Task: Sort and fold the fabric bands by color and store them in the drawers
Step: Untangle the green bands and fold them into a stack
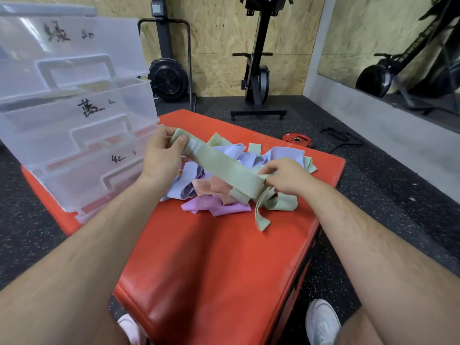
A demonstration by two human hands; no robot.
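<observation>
White shoe (322, 319) by near edge of red pad (211, 265). Right hand (286, 176) pinches lower end of green band (224, 165), fingers curled. Left hand (161, 155) pinches upper end, thumb against fingers. Band held straight above pile of bands (216, 206) toward pad's far edge. Clear labelled drawers (74, 115) on far left corner. Red weight plate (297, 139) on floor beyond.

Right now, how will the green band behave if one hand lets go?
Probably floppy: the green band droops past the right hand in limp curls onto the red pad. Likely light: the left hand merely pinches it.
</observation>
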